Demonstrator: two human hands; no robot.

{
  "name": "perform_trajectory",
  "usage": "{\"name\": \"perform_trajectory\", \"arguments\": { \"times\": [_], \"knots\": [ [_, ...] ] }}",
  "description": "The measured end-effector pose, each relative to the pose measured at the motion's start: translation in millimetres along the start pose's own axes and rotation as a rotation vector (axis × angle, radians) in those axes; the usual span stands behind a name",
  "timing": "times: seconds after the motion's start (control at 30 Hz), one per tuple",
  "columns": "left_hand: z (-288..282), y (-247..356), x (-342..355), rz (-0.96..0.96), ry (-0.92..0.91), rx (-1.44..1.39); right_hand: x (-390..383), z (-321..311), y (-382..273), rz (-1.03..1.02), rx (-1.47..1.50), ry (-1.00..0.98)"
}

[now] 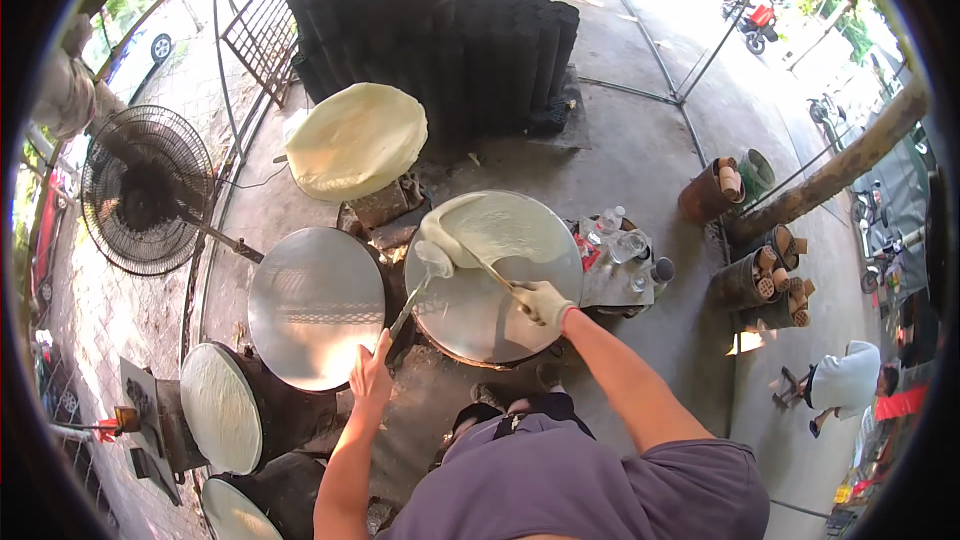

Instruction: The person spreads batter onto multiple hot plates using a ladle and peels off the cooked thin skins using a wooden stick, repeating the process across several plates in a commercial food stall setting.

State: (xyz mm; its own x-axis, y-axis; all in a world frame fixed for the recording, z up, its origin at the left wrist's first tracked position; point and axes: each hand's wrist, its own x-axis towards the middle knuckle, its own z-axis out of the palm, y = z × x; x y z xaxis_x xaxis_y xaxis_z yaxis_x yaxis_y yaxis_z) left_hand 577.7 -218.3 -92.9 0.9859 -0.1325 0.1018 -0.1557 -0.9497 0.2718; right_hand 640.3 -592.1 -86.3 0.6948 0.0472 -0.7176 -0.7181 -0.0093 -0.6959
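Note:
A round griddle in the middle carries pale batter spread over its far part. My left hand, bare, is closed on the handle of a pale ladle, whose head is at the batter's left edge. My right hand, in a light glove, grips a long wooden-looking spreader, its far end in the batter. Another round plate to the left shows a bare surface. Pale round sheets lie on a plate at lower left and in a stack behind.
A fan stands at left, dark stacked cylinders behind. At right are a side stand with bottles, buckets of perforated cylinders, a post and a person. Another plate is at the lower edge.

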Motion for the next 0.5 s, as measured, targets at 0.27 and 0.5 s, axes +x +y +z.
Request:
{"name": "perform_trajectory", "arguments": {
  "times": [0.27, 0.5],
  "knots": [
    [-0.2, 28.3, -54.4, -0.226, 0.07, -0.345, 33.6, -16.3, 8.1, -0.286, -0.217, 0.09],
    [8.3, 83.3, -58.2, -0.455, 0.202, -0.895, 61.9, -84.9, 16.3, -0.257, -0.211, 0.104]
  ]
}}
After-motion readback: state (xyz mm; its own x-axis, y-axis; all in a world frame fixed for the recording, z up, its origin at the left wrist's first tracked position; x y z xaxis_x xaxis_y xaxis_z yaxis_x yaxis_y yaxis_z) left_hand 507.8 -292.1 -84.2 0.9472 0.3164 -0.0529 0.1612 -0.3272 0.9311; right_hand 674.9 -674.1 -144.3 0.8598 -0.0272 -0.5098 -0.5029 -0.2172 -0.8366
